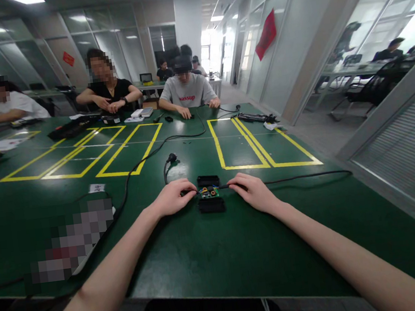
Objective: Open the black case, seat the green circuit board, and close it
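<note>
A small green circuit board (209,192) with copper-coloured ring coils lies in the middle, between two black plastic case halves. The upper case half (208,181) is just behind the board, and the lower case half (211,205) is in front of it. My left hand (175,197) is closed at the board's left end, pinching a black power cord (165,173) whose plug (172,158) lies just behind the hand. On the other side, my right hand (249,190) pinches a black cable (301,178) that runs from the board off to the right. The fingertips partly hide both cords.
A power strip (78,242), partly blurred out, lies at left, with a long black cord (143,158) running across the table. Yellow tape outlines (246,167) mark the green table (190,258). Several people sit opposite; one (186,90) handles small items.
</note>
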Demonstrator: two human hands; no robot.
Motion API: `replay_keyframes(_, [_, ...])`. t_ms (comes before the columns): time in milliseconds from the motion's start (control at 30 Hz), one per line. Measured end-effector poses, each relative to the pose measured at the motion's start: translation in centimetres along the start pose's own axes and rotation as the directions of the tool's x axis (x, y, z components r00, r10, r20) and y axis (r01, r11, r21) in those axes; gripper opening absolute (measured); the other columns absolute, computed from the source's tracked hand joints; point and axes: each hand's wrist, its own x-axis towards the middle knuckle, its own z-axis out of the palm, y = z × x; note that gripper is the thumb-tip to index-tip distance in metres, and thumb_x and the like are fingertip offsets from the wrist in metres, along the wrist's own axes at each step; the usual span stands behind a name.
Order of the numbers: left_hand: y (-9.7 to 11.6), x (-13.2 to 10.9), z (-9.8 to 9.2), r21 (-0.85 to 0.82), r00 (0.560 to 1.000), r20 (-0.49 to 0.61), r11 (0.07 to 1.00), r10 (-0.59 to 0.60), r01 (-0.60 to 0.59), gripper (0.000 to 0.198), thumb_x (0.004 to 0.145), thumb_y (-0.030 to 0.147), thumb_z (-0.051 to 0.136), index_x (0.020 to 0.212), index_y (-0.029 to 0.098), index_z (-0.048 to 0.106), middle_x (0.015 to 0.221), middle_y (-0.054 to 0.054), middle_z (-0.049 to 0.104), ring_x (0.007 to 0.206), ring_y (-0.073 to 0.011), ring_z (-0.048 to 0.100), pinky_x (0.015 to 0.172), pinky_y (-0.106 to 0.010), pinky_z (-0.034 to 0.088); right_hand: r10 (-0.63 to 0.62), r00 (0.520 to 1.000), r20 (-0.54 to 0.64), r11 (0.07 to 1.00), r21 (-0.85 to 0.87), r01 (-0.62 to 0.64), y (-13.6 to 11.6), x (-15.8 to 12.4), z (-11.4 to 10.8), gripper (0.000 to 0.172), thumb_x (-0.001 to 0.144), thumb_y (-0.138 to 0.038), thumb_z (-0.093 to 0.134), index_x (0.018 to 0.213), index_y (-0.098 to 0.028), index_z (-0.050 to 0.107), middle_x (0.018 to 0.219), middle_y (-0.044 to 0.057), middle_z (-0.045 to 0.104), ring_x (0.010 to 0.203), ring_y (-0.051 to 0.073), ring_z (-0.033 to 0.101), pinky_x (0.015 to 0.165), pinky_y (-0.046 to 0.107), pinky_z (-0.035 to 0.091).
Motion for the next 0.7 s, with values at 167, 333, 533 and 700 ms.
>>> replay_keyframes(167, [0.0,0.2,0.0,-0.002,0.999,-0.046,1.0,-0.009,0.009,0.015,0.095,0.022,0.059,0.092,0.019,0.074,0.094,-0.005,0.072,0.087,-0.0189,0.067,0.08,-0.03,0.051,0.001,1.0,-0.02,1.0,-0.012,-0.002,-0.4,0.2,-0.2,0.022,0.102,-0.029,0.052,0.095,-0.022,0.072,0.088,0.006,0.069,0.081,0.021,0.067,0.076,0.035,0.056])
replay_keyframes(333, [0.8,0.0,-0.5,-0.056,0.993,-0.114,0.998,0.019,-0.025,0.015,0.093,0.021,0.059,0.089,0.018,0.073,0.091,-0.006,0.071,0.088,-0.0196,0.067,0.08,-0.031,0.052,-0.047,0.999,0.007,0.999,-0.012,0.047,-1.5,0.0,-1.5,0.019,0.1,-0.026,0.052,0.095,-0.021,0.07,0.081,0.005,0.066,0.07,0.019,0.062,0.068,0.033,0.052])
replay_keyframes(533, [2.3,-0.6,-0.9,-0.117,0.999,-0.034,0.993,0.025,-0.029,0.013,0.088,0.02,0.062,0.082,0.017,0.073,0.083,-0.003,0.07,0.077,-0.0164,0.065,0.072,-0.027,0.05,-0.122,0.989,0.079,0.992,0.055,0.118,-2.3,-0.6,-2.5,0.018,0.097,-0.024,0.052,0.093,-0.022,0.07,0.082,0.006,0.069,0.073,0.019,0.064,0.068,0.033,0.052])
replay_keyframes(700, [2.0,-0.9,-0.5,-0.123,0.999,0.027,0.992,0.023,-0.019,0.012,0.085,0.02,0.063,0.08,0.016,0.074,0.08,-0.003,0.07,0.071,-0.0141,0.062,0.067,-0.025,0.047,-0.128,0.982,0.137,0.99,0.07,0.119,-2.2,-0.7,-2.3,0.017,0.095,-0.024,0.053,0.091,-0.021,0.069,0.078,0.004,0.067,0.068,0.018,0.062,0.064,0.03,0.05])
